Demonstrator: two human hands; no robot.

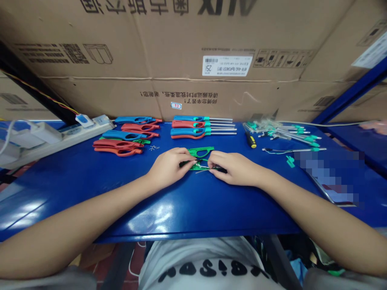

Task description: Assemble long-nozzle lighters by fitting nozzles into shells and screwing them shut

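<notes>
Both hands meet over the middle of the blue table. My left hand (171, 167) is closed, fingertips pinched at the left part of a green handle shell (202, 152) and a thin white wire. From the right, my right hand (232, 167) pinches small dark and metal parts over the same shell; its fingers hide much of them. A second green half (195, 166) lies partly under the fingers. Thin metal pieces stick out between the hands. Loose small screws (154, 148) lie left of the shell.
Red and blue handles (117, 145) are stacked at the left, beside a power strip (72, 131). Handles with metal tubes (204, 131) lie behind the hands. To the right are a screwdriver (250, 139), a pile of tube parts (281, 131) and a blurred flat object (332, 181). Cardboard (169, 52) stands behind.
</notes>
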